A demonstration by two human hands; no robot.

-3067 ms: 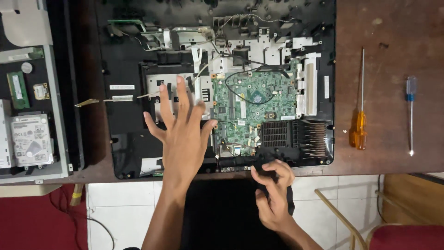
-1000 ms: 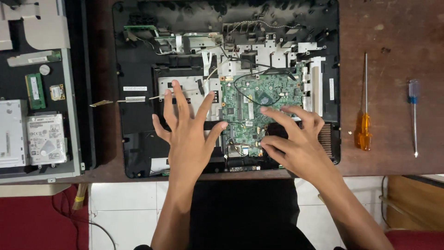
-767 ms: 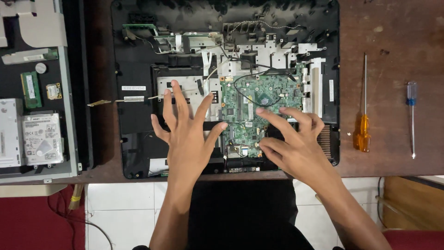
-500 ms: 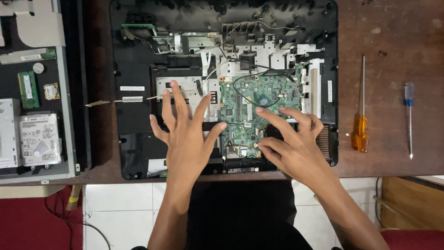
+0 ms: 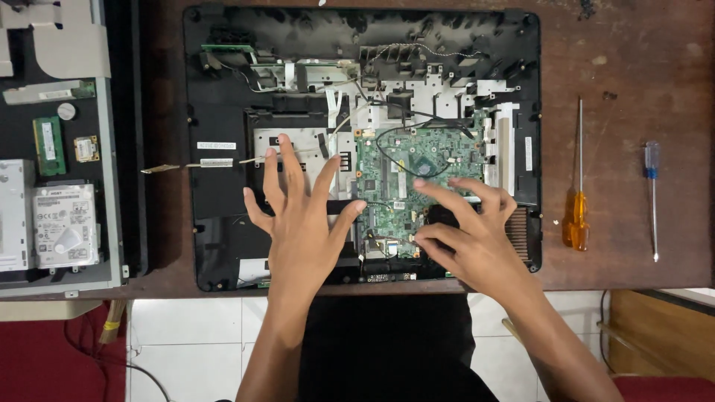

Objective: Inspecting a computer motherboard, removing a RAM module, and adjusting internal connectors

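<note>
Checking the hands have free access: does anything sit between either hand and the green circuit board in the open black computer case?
Nothing visible does. The right hand already lies over the green circuit board with fingers spread; the left hand rests beside it over the silver metal plate. A thin black cable loops across the board's upper part.

Left hand [image 5: 302, 223] and right hand [image 5: 473, 238]: bare, no gloves or rings. Forearms unsleeved (no watch). Dark trousers [image 5: 387, 350].

Opened black laptop chassis [image 5: 223, 193] lies flat, green motherboard [image 5: 417, 167] exposed.
</note>
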